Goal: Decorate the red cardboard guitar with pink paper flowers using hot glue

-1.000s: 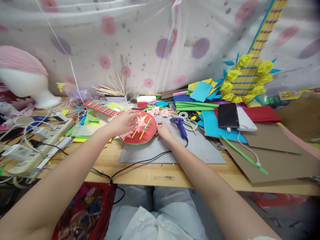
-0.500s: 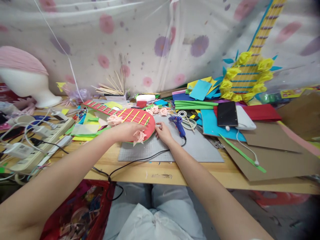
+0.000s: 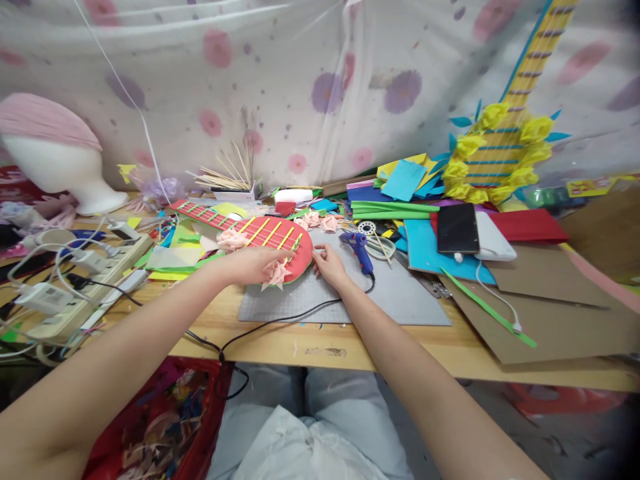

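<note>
A red paper guitar with yellow strings lies on a grey cutting mat. My left hand rests on its near edge, fingers pressed on a pink paper flower. Another pink flower sits on the guitar's left side. At the guitar's right rim my right hand touches the edge with curled fingertips. A blue glue gun lies just right of that hand.
A power strip with plugs and cables fills the left. Coloured paper sheets, a phone, brown cardboard and a yellow flowered guitar stand right. A mannequin head is far left. More pink flowers lie behind.
My left hand moved from the middle of the red guitar down to its near edge, bringing a pink flower there. The right hand stayed at the rim.
</note>
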{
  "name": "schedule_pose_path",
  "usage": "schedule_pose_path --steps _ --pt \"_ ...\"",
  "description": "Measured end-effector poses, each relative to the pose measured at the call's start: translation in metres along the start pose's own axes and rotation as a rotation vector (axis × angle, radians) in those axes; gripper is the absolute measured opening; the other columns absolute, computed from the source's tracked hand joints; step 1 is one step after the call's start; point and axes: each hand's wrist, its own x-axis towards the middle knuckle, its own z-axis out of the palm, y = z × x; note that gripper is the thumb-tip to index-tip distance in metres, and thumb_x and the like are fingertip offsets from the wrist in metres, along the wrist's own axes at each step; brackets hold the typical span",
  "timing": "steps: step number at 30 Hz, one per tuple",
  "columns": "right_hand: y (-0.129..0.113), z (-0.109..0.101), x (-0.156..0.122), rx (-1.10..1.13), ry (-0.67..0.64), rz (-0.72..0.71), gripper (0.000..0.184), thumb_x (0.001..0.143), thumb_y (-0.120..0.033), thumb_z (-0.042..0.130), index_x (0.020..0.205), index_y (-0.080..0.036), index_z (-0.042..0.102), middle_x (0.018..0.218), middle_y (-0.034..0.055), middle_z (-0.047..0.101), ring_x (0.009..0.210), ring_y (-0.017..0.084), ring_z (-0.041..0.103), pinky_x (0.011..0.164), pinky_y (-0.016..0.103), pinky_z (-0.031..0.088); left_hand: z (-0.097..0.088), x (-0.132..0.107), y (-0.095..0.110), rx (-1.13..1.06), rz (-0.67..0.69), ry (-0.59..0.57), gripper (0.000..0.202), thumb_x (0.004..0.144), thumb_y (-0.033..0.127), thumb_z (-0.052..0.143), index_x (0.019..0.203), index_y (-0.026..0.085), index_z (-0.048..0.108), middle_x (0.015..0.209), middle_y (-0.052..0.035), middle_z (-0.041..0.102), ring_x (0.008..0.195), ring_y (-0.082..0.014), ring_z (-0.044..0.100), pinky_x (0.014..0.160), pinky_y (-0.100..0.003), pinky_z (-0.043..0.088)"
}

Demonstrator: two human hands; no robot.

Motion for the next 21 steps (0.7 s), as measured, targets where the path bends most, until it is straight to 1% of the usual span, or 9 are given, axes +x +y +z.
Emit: schedule_pose_path --steps 4,8,12,14,16,18,19,21 --pt "0.001 0.001 0.001 0.017 -0.004 -0.001 0.017 0.085 -0.027 0.046 0.100 -0.020 0.045 0.049 -0.0104 0.050 0.034 0.006 0.047 0.033 0.015 0.035 0.005 0.001 -0.004 -0.018 0.002 0.011 0.068 0.076 0.017 0.045 0.140 0.031 0.028 0.122 -0.0022 0.059 0.093 -0.0170 0.061 0.070 -0.022 0.045" --pt "0.001 0.001 0.001 0.020 0.000 0.004 0.018 0.084 -0.027 0.046 0.100 -0.020 0.045 0.048 -0.0106 0.049 0.033 0.006 0.046 0.033 0.015 0.035 0.009 0.003 -0.006 0.000 -0.004 0.025 0.069 0.074 0.018 0.048 0.139 0.032 0.029 0.120 -0.0027 0.060 0.094 -0.0174 0.061 0.074 -0.022 0.045" --pt "0.004 0.002 0.002 0.030 0.001 -0.011 0.017 0.084 -0.027 0.047 0.099 -0.020 0.046 0.049 -0.0103 0.049 0.034 0.006 0.047 0.033 0.015 0.035 0.009 0.002 -0.002 0.016 -0.021 0.000 0.070 0.074 0.018 0.047 0.140 0.032 0.028 0.116 -0.0026 0.062 0.095 -0.0178 0.061 0.074 -0.022 0.045" --pt "0.006 0.002 0.002 0.036 0.003 -0.018 0.017 0.084 -0.028 0.047 0.099 -0.020 0.046 0.049 -0.0103 0.050 0.034 0.006 0.047 0.032 0.015 0.036 0.007 -0.001 -0.002 0.001 -0.009 -0.013 0.075 0.072 0.018 0.049 0.141 0.031 0.025 0.121 -0.0033 0.058 0.099 -0.0186 0.059 0.077 -0.023 0.045" --pt "0.006 0.001 0.002 0.038 0.005 -0.018 0.018 0.084 -0.028 0.047 0.100 -0.020 0.045 0.050 -0.0102 0.050 0.034 0.006 0.047 0.032 0.015 0.036 0.002 -0.003 -0.006 -0.040 0.029 -0.002 0.080 0.069 0.020 0.052 0.142 0.028 0.022 0.132 -0.0047 0.050 0.109 -0.0200 0.054 0.085 -0.026 0.043" --pt "0.006 0.001 0.002 0.035 0.005 -0.014 0.018 0.084 -0.028 0.047 0.100 -0.020 0.045 0.051 -0.0100 0.050 0.035 0.006 0.047 0.033 0.015 0.037 -0.006 -0.005 -0.013 -0.098 0.037 0.060 0.077 0.068 0.023 0.052 0.141 0.024 0.027 0.140 -0.0055 0.042 0.119 -0.0212 0.047 0.094 -0.028 0.040" --pt "0.005 0.001 0.002 0.031 0.005 -0.012 0.018 0.084 -0.028 0.047 0.100 -0.020 0.045 0.051 -0.0099 0.051 0.035 0.006 0.047 0.033 0.015 0.037 -0.009 -0.005 -0.016 -0.131 0.016 0.117 0.072 0.069 0.024 0.051 0.138 0.022 0.032 0.140 -0.0058 0.041 0.121 -0.0211 0.045 0.096 -0.030 0.038" --pt "0.004 0.000 0.001 0.018 0.007 -0.007 0.019 0.084 -0.029 0.048 0.100 -0.020 0.045 0.052 -0.0096 0.051 0.035 0.006 0.047 0.033 0.015 0.037 -0.014 -0.005 -0.022 -0.191 -0.052 0.270 0.060 0.072 0.024 0.047 0.132 0.019 0.041 0.132 -0.0060 0.050 0.117 -0.0197 0.047 0.097 -0.031 0.038"
